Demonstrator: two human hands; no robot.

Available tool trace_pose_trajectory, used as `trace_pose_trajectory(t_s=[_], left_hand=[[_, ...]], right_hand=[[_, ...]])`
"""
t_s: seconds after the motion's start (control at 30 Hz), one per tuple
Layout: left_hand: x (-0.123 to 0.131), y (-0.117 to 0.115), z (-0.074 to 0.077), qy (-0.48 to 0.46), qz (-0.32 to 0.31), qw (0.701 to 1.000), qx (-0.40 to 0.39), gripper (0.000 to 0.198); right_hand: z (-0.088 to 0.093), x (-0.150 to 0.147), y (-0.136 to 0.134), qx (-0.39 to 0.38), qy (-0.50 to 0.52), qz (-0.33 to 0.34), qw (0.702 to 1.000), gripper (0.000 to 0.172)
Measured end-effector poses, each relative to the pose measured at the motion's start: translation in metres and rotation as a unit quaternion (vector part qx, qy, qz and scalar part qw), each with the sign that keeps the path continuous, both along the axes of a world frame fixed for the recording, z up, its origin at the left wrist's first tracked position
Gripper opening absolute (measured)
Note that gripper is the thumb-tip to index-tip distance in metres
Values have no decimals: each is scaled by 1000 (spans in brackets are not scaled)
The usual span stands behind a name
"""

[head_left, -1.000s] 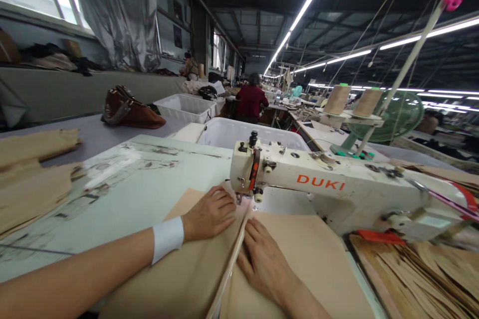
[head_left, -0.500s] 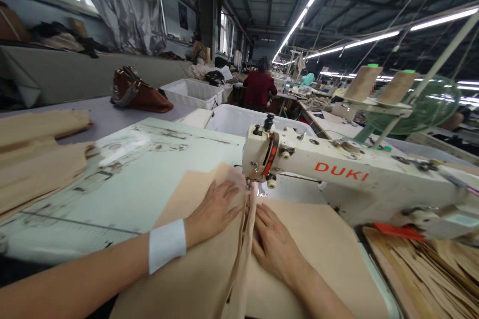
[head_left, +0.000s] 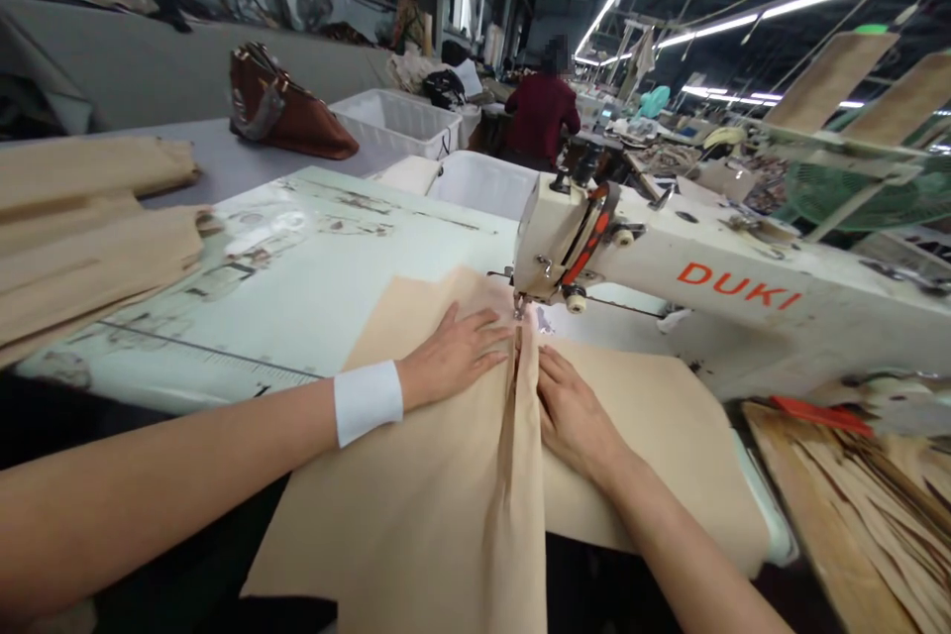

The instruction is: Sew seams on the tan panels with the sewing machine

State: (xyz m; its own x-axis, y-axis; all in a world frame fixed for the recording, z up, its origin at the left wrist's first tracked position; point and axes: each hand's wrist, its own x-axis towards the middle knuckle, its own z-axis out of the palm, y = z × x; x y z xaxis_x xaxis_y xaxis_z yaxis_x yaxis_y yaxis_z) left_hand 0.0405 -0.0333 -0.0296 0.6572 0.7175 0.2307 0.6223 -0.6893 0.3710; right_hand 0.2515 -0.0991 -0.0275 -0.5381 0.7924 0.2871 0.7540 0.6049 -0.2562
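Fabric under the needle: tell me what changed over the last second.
The fabric seems to have fed a little farther past the needle, and the fold between the hands has risen from a flat edge into a standing ridge. Nothing was gripped or let go. The left hand and right hand stay pressed flat either side of the fold; the machine is unmoved.

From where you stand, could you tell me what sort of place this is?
Most likely a garment factory's sewing floor: a DUKI sewing machine set over tan fabric, stacks of cut tan pieces lying to the left, and another person seated at a station further down.
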Motion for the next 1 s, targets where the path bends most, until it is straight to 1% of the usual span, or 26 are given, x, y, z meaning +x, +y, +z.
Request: trace_pose_trajectory(t_s=[0.13, 0.3, 0.43, 0.63, 0.77, 0.83, 0.87, 0.9, 0.97, 1.0], left_hand=[[-3, -4, -1, 11, -3, 1000, 9, 38], [-6, -3, -5, 23, -15, 999, 23, 37], [-8, -2, -8, 29, -20, 999, 33, 38], [-6, -4, -6, 32, -24, 998, 40, 37], [-5, -7, -5, 26, -21, 998, 48, 43], [-5, -9, -4, 21, -21, 998, 53, 47], [-4, -9, -4, 19, -22, 998, 55, 49], [-4, -10, -3, 17, -24, 998, 56, 50], [-4, -10, 1, 16, -30, 998, 56, 49], [-3, -11, 3, 16, -34, 998, 56, 47]], right_hand=[[-1, 0, 0, 11, -1, 0, 1000, 38], [-1, 0, 1, 22, 4, 5, 1000, 41], [-1, 1, 1, 20, 4, 2, 1000, 39], [-5, 1, 2, 21, 3, 1, 1000, 40], [-2, -2, 0, 15, 10, 1, 1000, 41], [4, 0, 0, -6, 29, 1, 1000, 39], [7, 2, 2, -17, 49, -14, 999, 38], [11, 4, 4, -18, 75, -45, 996, 37], [18, 9, 10, 11, 123, -126, 984, 36], [20, 11, 14, 31, 134, -153, 979, 35]])
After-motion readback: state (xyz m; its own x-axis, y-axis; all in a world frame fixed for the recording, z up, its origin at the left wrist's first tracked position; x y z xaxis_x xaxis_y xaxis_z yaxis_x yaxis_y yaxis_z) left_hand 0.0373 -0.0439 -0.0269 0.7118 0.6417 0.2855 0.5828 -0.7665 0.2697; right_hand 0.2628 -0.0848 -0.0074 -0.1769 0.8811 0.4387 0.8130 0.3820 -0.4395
